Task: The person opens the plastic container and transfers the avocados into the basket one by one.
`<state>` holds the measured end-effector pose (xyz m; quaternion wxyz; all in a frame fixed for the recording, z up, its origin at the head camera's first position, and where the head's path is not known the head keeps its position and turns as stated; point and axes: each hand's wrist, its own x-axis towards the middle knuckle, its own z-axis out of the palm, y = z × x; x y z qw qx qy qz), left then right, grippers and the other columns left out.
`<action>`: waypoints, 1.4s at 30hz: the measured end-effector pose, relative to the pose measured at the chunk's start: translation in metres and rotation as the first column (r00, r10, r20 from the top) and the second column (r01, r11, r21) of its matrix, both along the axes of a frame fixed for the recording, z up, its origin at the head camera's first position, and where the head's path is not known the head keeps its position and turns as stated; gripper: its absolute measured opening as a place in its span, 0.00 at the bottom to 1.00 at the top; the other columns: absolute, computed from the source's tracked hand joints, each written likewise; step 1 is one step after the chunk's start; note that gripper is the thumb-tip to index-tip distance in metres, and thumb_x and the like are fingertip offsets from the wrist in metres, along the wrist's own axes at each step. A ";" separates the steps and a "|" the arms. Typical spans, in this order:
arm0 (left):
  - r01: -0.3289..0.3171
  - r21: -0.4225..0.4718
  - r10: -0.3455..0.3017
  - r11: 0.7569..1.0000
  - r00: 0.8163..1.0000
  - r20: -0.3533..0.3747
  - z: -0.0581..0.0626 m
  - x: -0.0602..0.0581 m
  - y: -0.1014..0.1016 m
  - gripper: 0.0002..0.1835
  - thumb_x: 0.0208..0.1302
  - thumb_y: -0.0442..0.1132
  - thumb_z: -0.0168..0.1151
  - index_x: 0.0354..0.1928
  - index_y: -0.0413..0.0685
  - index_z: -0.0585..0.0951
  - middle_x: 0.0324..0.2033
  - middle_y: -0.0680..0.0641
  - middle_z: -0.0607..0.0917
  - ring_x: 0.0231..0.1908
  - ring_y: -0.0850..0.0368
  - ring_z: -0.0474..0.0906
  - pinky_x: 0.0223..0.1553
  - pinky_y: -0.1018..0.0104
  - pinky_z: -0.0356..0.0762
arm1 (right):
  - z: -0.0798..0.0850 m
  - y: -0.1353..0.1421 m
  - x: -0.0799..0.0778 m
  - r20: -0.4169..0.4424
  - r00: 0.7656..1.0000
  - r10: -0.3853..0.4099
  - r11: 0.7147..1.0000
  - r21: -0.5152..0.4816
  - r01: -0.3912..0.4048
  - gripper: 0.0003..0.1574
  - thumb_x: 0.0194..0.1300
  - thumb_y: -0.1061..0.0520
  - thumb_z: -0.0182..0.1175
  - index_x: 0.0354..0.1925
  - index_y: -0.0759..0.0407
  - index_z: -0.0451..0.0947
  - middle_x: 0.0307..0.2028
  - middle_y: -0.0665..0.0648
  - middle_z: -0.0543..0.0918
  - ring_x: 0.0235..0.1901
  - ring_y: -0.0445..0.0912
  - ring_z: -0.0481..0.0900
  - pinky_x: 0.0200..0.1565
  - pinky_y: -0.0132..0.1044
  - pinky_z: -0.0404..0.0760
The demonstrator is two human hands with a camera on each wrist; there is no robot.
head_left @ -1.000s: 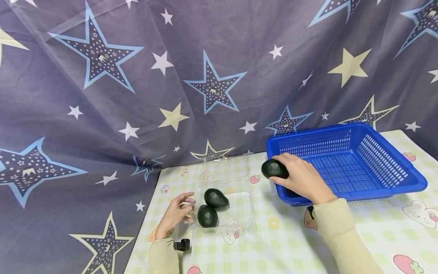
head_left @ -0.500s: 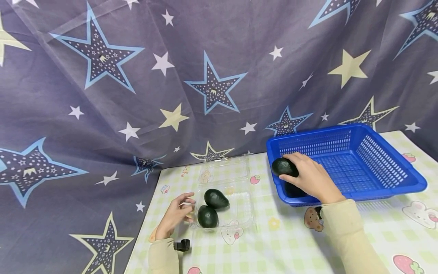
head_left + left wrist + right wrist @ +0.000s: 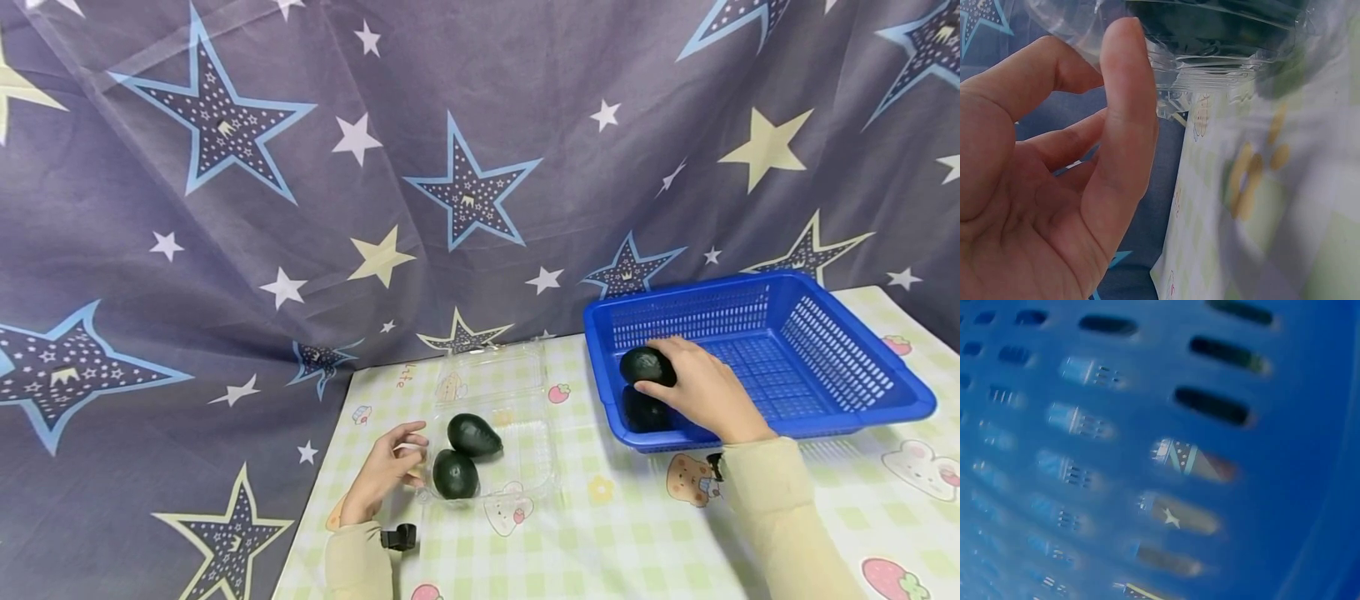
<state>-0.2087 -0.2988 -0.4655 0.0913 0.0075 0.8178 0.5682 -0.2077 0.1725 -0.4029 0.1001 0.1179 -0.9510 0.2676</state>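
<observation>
Right hand (image 3: 701, 387), right of centre in the head frame: fingers curled round a dark green avocado (image 3: 645, 367), opened only to its width. That avocado is inside the rim at the left end of the blue basket (image 3: 765, 371). Cannot tell whether it touches the second avocado (image 3: 643, 412) lying just below it in frame. Right wrist view gives only slotted basket wall, no fingers.

Left hand (image 3: 386, 471), lower middle-left: fingers loosely bent, well apart from the thumb, nothing gripped. It sits at the left edge of the clear clamshell (image 3: 525, 454); in the left wrist view a fingertip overlaps the plastic, contact unclear. Clamshell lies on the bench (image 3: 585, 542), lid (image 3: 498, 371) tipped back toward the top of frame.

Count: one avocado down in the basket, one in hand there and not yet let go, two (upper (image 3: 472, 435), lower (image 3: 454, 475)) in the clamshell's left half, touching or nearly. My read: about halfway if all four go across.
</observation>
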 end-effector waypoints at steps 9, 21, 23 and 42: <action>0.002 0.005 -0.002 1.000 1.000 -0.003 0.000 0.000 -0.001 0.31 0.59 0.23 0.54 0.68 0.35 0.69 0.51 0.30 0.75 0.39 0.47 0.79 0.27 0.52 0.89 | -0.005 0.012 0.000 0.027 0.998 -0.057 0.998 -0.017 0.057 0.42 0.61 0.45 0.68 0.64 0.70 0.70 0.60 0.75 0.74 0.57 0.72 0.73 0.53 0.72 0.73; -0.001 0.008 0.001 1.000 1.000 -0.003 0.000 -0.001 0.000 0.31 0.59 0.23 0.54 0.68 0.36 0.69 0.51 0.31 0.75 0.39 0.47 0.78 0.27 0.54 0.89 | -0.017 0.025 -0.003 0.080 0.990 -0.117 0.992 0.064 0.112 0.44 0.60 0.44 0.68 0.62 0.74 0.70 0.56 0.79 0.75 0.52 0.75 0.74 0.47 0.72 0.76; -0.001 0.007 0.001 1.000 1.000 -0.002 0.000 0.000 0.000 0.31 0.59 0.23 0.54 0.68 0.36 0.69 0.51 0.31 0.75 0.39 0.47 0.78 0.27 0.55 0.89 | -0.020 0.027 -0.003 0.104 0.987 -0.124 0.990 0.078 0.116 0.45 0.60 0.43 0.68 0.61 0.75 0.70 0.56 0.79 0.74 0.52 0.76 0.73 0.46 0.72 0.76; 0.006 0.009 -0.006 1.000 1.000 -0.001 -0.001 0.001 -0.001 0.32 0.58 0.23 0.53 0.68 0.36 0.69 0.52 0.31 0.75 0.39 0.48 0.78 0.28 0.53 0.89 | -0.026 0.028 -0.003 0.238 0.963 -0.131 0.988 0.107 0.108 0.45 0.55 0.47 0.72 0.59 0.77 0.70 0.52 0.81 0.76 0.50 0.76 0.74 0.45 0.71 0.77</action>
